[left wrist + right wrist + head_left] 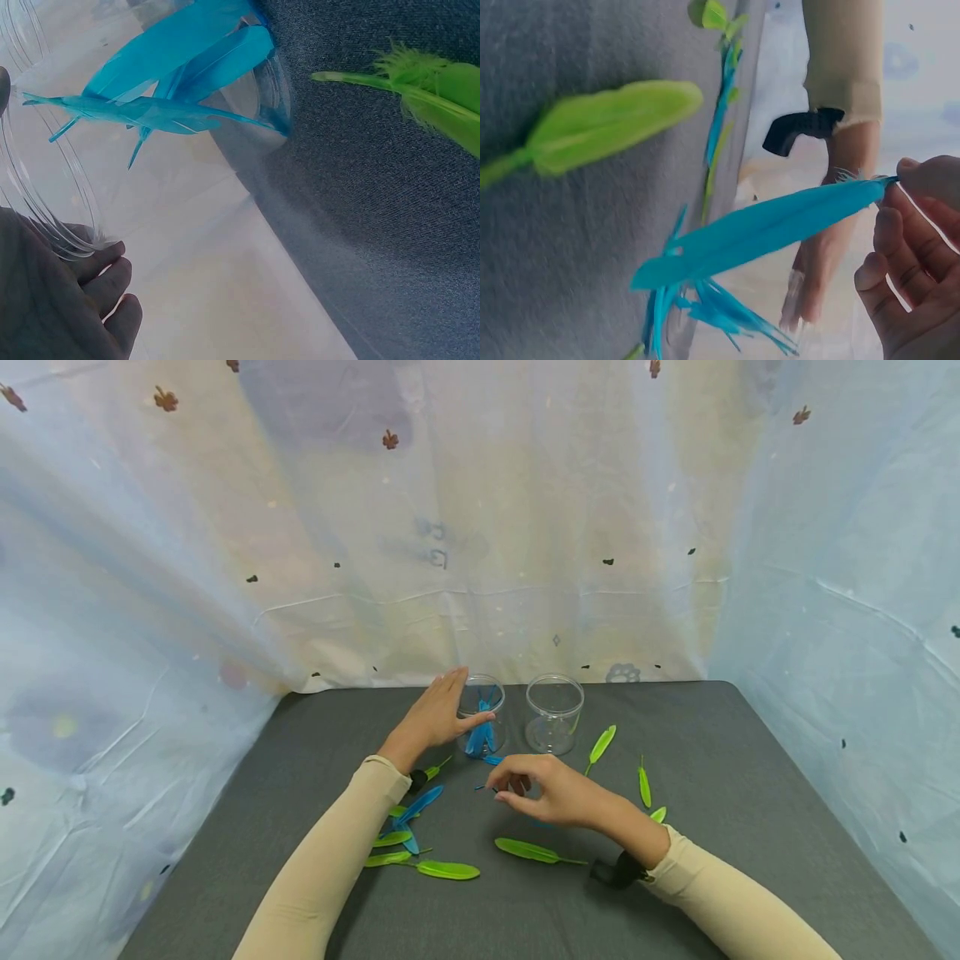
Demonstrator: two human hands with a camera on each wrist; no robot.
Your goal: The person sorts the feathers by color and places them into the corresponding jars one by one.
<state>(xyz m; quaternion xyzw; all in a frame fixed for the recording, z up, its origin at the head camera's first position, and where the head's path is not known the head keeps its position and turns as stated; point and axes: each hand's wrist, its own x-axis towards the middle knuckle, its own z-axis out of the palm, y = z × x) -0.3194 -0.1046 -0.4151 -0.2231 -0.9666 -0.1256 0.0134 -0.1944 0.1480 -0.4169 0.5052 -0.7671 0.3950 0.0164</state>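
Right hand pinching slim blue feather by quill; left hand unclenched, fingers straight, at round clear plastic cup near grey fabric surface's far edge.

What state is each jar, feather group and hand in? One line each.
Left jar: upright, open-topped, holding blue feathers.
Right jar: upright, open-topped, no feathers evident inside.
Held blue feather: pinched at its quill end.
Green feathers: scattered loose on the table.
Loose blue feathers: on the table, some crossing green ones.
Left hand: at the left jar's rim, thumb spread.
Right hand: pinching the held blue feather.
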